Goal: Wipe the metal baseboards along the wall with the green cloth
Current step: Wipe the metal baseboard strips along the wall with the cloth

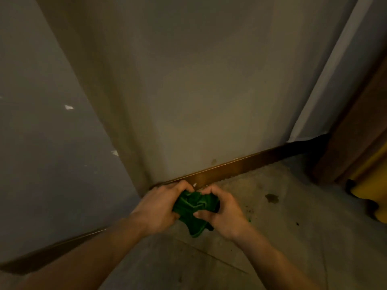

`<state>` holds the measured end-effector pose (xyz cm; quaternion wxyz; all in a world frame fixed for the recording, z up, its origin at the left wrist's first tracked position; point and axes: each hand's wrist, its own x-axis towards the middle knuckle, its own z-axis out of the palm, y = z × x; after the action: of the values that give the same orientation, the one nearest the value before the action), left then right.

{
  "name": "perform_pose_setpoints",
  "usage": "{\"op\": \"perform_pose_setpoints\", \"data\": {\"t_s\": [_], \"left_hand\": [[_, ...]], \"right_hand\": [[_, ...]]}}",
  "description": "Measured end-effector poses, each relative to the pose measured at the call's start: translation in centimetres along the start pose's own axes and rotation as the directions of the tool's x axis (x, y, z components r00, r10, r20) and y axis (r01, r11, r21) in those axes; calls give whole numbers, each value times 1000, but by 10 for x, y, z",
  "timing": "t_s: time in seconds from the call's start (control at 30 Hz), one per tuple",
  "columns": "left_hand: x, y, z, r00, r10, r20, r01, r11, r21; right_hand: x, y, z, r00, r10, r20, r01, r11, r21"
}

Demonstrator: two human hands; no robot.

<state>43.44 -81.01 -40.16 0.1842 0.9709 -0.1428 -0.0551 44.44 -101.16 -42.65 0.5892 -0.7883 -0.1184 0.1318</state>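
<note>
Green cloth between both hands' fingers

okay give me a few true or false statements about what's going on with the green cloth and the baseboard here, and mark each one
1. Both hands hold the green cloth. True: left hand and right hand each have a grip on it.
2. The cloth is spread flat. False: it is bunched up.
3. The metal baseboard runs along the foot of the wall. True.
4. The floor is spotless. False: dark stains show.
</note>
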Motion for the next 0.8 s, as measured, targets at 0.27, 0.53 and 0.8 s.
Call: {"op": "perform_pose_setpoints", "data": {"t_s": [0.27,0.53,0.8], "left_hand": [[53,-32,97,996,-41,-83,29,989,-142],[71,-81,153,954,-283,-97,243,921,-303],[95,-82,170,859,-493,-137,402,816,-415]], "right_hand": [[42,78,-7,993,92,-70,-100,987,-129],[91,126,36,979,168,-113,-169,986,-1],[126,134,64,925,363,-107,-338,920,200]]}}
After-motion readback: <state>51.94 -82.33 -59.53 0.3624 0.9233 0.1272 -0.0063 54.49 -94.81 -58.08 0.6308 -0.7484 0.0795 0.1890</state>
